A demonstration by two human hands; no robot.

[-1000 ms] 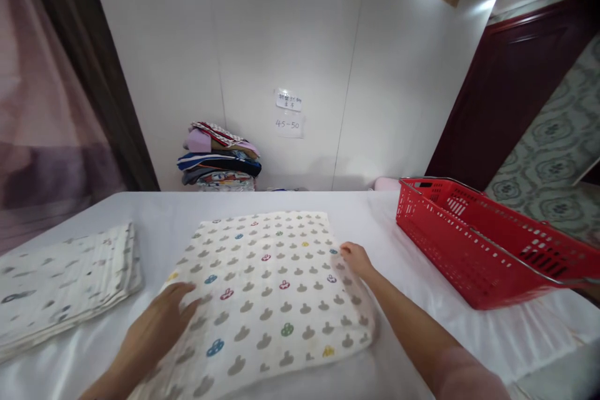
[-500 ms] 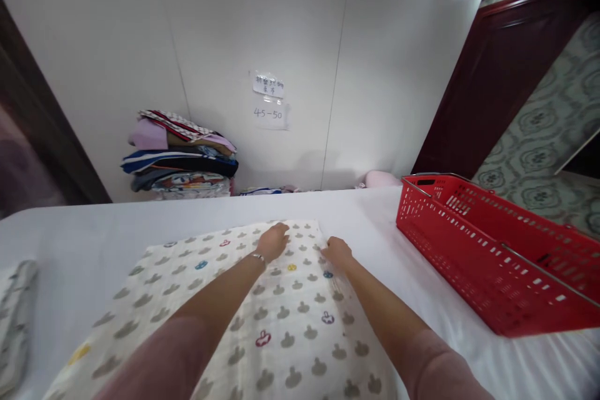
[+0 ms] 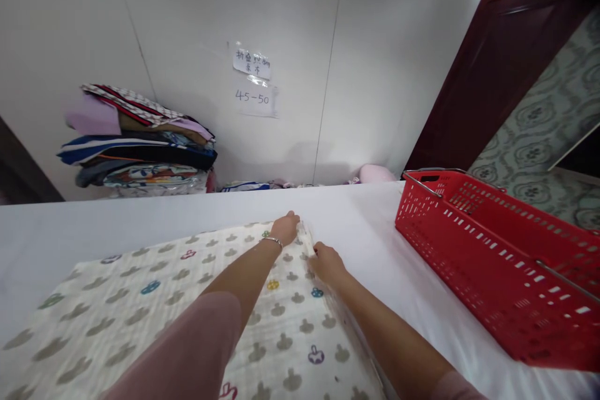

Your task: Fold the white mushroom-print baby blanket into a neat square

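A cream muslin cloth (image 3: 281, 319), printed with grey mushrooms and a few coloured ones, lies spread over the white-covered table. At its far right corner, my left hand (image 3: 285, 229), with a bracelet at the wrist, is closed on the edge. Slightly nearer to me, my right hand (image 3: 328, 264) pinches the same right-hand edge. Several layers show along that side, so the cloth is folded there. The fingertips of both hands are partly hidden.
A red plastic basket (image 3: 487, 275) with metal handles stands at the right. Behind the table's far edge, folded fabrics (image 3: 145, 144) are stacked at the left against a white wall (image 3: 398, 44) bearing handwritten paper signs (image 3: 253, 100). A pink item (image 3: 375, 174) sits beyond the edge.
My view has turned a little to the right. The left hand has shifted to the cloth's far right corner, closer to the right hand, which keeps hold of the edge.
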